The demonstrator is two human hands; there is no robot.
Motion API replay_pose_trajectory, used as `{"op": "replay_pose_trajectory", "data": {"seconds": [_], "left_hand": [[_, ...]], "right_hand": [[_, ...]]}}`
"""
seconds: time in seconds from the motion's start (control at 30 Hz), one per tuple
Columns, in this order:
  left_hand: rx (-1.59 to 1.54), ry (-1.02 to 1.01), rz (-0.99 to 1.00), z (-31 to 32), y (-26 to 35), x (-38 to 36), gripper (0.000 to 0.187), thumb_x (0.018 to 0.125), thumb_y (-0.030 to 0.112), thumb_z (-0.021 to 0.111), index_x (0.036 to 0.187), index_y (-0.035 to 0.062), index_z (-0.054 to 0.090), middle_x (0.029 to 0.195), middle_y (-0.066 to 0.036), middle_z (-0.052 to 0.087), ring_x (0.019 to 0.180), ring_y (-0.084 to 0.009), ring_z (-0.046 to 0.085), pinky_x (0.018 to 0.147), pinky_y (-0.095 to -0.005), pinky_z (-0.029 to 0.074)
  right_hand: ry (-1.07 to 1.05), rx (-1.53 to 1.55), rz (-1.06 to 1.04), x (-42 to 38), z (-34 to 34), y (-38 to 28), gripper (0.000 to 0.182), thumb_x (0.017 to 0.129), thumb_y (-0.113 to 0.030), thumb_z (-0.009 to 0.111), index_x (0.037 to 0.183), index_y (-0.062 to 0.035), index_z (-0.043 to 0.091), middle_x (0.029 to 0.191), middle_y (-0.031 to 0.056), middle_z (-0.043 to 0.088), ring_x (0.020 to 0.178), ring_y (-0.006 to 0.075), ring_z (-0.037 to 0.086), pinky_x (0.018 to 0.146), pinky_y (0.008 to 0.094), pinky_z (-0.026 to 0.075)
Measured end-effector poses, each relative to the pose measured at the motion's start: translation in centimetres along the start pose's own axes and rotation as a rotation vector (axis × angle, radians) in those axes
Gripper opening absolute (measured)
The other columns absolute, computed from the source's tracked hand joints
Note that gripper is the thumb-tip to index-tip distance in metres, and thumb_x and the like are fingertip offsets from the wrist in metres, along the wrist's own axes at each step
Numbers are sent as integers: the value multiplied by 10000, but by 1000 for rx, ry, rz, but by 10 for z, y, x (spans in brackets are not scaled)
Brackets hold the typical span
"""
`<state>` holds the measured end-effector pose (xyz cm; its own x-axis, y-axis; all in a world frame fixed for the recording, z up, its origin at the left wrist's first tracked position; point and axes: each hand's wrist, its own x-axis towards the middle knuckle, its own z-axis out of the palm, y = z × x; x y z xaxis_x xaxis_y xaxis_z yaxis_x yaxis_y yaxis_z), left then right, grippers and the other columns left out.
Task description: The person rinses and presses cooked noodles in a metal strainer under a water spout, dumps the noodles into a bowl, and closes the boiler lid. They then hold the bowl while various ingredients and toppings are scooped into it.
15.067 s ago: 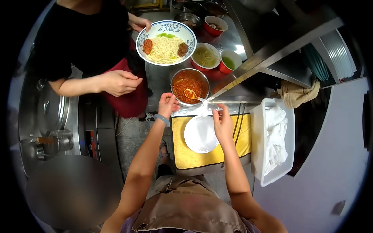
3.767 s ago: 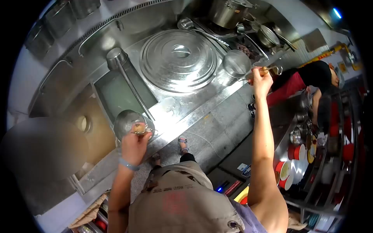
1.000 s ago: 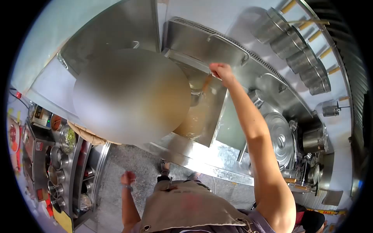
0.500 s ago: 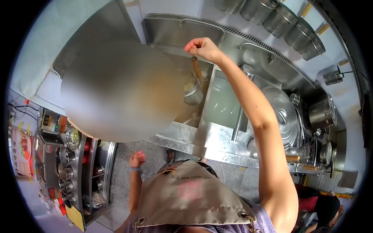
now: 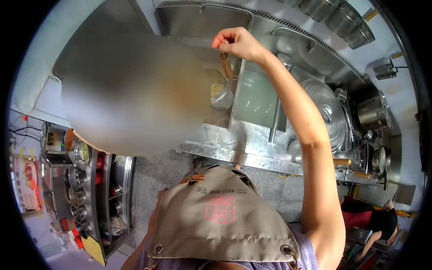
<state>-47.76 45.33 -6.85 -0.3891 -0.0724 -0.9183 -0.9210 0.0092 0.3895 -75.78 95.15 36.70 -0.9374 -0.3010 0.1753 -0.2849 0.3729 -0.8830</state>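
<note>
My right hand [image 5: 237, 42] is closed in a pinch on the end of the wooden handle [image 5: 226, 66] of a noodle strainer. The metal strainer basket [image 5: 223, 100] hangs below the hand over the left sink compartment, with pale yellowish food [image 5: 216, 90] in it, possibly noodles. Its left side borders a large blurred patch, which covers whatever lies there. Just to the right is a compartment of cloudy greenish water [image 5: 257, 101]. My left forearm [image 5: 153, 222] runs down beside the apron [image 5: 216, 220], and the hand is hidden behind the cloth.
A long metal tube [image 5: 276, 119] crosses the water compartment. Right of it sit a large round lid [image 5: 317, 110] and a stockpot [image 5: 373, 110]. Metal strainers [image 5: 342, 20] hang on the wall. A shelf with steel containers [image 5: 77, 197] stands left. Another person [image 5: 375, 222] is at lower right.
My left hand, visible and open beside the apron before, has gone behind the cloth. The view has shifted, and the strainer basket shows more of its pale contents. The right hand keeps its pinch.
</note>
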Motion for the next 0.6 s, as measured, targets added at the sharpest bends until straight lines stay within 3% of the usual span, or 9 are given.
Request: {"op": "replay_pose_trajectory", "data": {"seconds": [0.27, 0.33, 0.4, 0.43, 0.47, 0.5, 0.53, 0.6], "left_hand": [[-6, -36, 142, 16, 27, -12, 298, 834, 238, 464, 1039, 44, 562, 816, -161, 625, 693, -316, 623, 563, -400, 510], [-27, 25, 181, 15, 33, -12, 297, 830, 231, 467, 1043, 46, 561, 818, -166, 624, 700, -323, 623, 571, -405, 513], [-30, 202, 134, 1, 32, 8, 259, 821, 226, 491, 985, 65, 610, 781, -149, 636, 725, -303, 634, 640, -406, 514], [134, 382, 309, -13, 23, 22, 233, 818, 223, 497, 928, 63, 626, 773, -150, 640, 716, -303, 633, 651, -404, 506], [294, 586, 445, -32, 18, 26, 218, 816, 221, 504, 871, 62, 643, 765, -151, 643, 707, -302, 632, 663, -402, 499], [186, 684, 444, -58, 28, 6, 218, 816, 221, 504, 871, 62, 643, 765, -151, 643, 707, -302, 632, 663, -402, 499], [214, 924, 517, -78, 42, -25, 217, 812, 228, 513, 831, 53, 639, 782, -160, 638, 724, -313, 626, 669, -401, 494], [236, 1320, 546, -113, 96, -112, 234, 820, 251, 523, 791, 42, 623, 814, -193, 615, 754, -374, 589, 670, -438, 471]], "right_hand": [[-46, 65, 0, -3, 7, -1, 74, 777, -69, 588, 826, -25, 622, 716, -42, 554, 670, 28, 470, 634, 202, 409], [-27, -68, -140, -6, 8, -10, 107, 798, -131, 614, 834, -30, 616, 723, -48, 548, 694, 26, 466, 629, 201, 400], [-18, -120, -181, -3, 10, -12, 145, 825, -177, 608, 838, -33, 609, 731, -50, 509, 681, 37, 435, 595, 215, 372], [20, -171, -106, -7, 12, -21, 130, 832, -165, 600, 837, -36, 615, 740, -41, 581, 694, 34, 488, 626, 201, 404], [60, -73, -229, 0, 13, -2, 85, 821, -124, 605, 815, -39, 611, 728, -39, 570, 684, 39, 481, 620, 194, 392], [71, -125, -101, -7, 13, -8, 52, 813, -83, 600, 783, -41, 598, 708, -38, 546, 686, 38, 467, 609, 190, 377], [55, -82, -254, -2, 14, -2, 54, 807, -58, 587, 755, -47, 584, 693, -46, 520, 665, 32, 440, 593, 183, 356], [126, -94, -87, -7, 14, 11, 69, 780, -25, 581, 719, -54, 564, 688, -65, 490, 634, 27, 399, 569, 183, 318]]}}
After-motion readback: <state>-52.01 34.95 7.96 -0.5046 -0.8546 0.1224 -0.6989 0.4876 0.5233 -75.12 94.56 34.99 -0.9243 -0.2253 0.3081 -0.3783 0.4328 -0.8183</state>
